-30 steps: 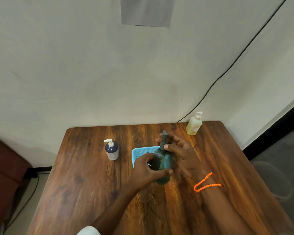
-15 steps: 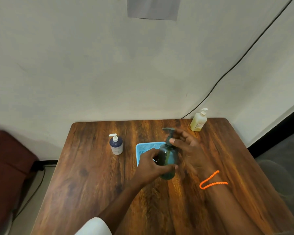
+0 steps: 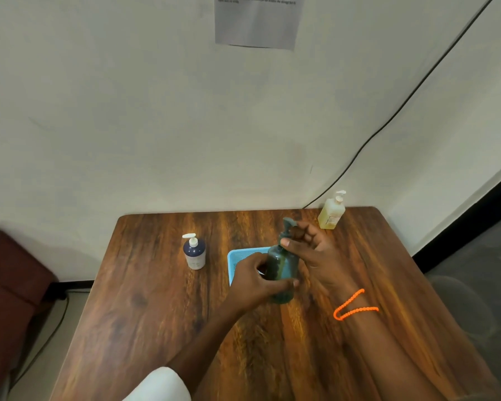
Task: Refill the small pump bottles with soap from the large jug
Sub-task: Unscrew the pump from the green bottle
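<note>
Green tinted pump bottle [image 3: 281, 270] is standing upright near the middle of the wooden surface [image 3: 145, 314], right in front of a light blue tray [image 3: 237, 254] that's mostly hidden behind it. Left hand [image 3: 255, 280] has its fingers [image 3: 284, 284] wrapped round the lower body of the bottle. Right hand [image 3: 315, 256] is up at the neck, thumb and fingertips pinching the collar just under the pump head, other fingers loosely curled behind it. Orange beaded bracelet [image 3: 355, 306] on the right wrist.

Off to the left, a dark blue bottle with a white pump [image 3: 194, 253] stands apart from everything. A pale yellow pump bottle [image 3: 331, 212] stands at the back right corner by the wall. Both have labels but they're too blurry to read, same for the printed sheet of paper [image 3: 258, 21] taped on the wall, looks like a few lines of text at the top
</note>
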